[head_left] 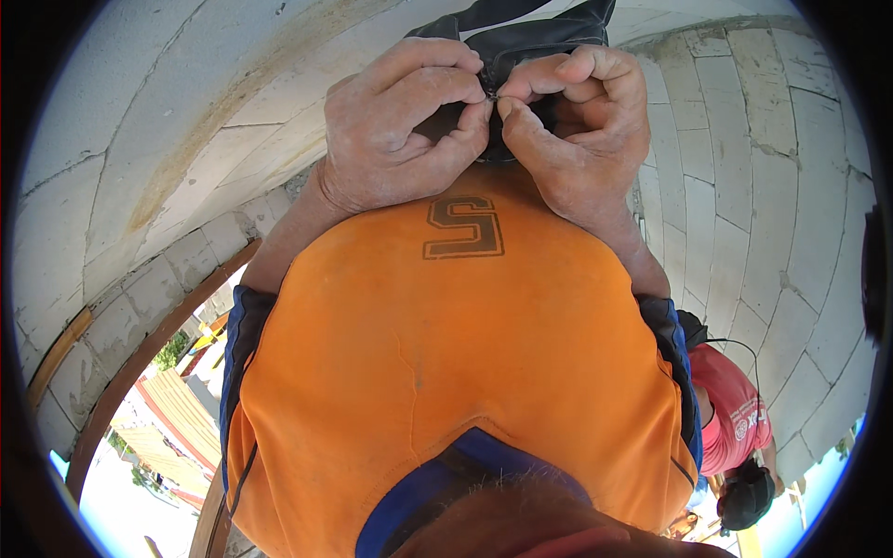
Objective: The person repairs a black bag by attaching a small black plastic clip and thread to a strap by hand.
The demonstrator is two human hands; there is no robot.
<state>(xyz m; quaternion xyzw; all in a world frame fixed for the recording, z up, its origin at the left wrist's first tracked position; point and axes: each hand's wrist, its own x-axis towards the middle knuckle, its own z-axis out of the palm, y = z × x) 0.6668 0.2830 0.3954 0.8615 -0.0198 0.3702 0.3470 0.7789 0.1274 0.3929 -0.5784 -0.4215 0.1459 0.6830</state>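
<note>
My left hand point(400, 130) and right hand point(581, 130) meet at the top middle of the head view, fingertips pinched close together on a tiny dark item too small to make out. Around and behind them is black material point(526, 37) with folds and strap-like strips; its kind is unclear, and my fingers hide part of it. The fingers of both hands are curled in. My orange shirt point(465, 316), with dark blue trim, fills the middle and bottom of the view beneath my forearms.
Pale block walls point(763, 139) curve along both sides. At lower left, a wood-edged opening point(158, 298) shows rooftops, greenery and sky outside. A co-worker in a pink shirt point(730, 409) and dark headwear is at lower right, behind my right arm.
</note>
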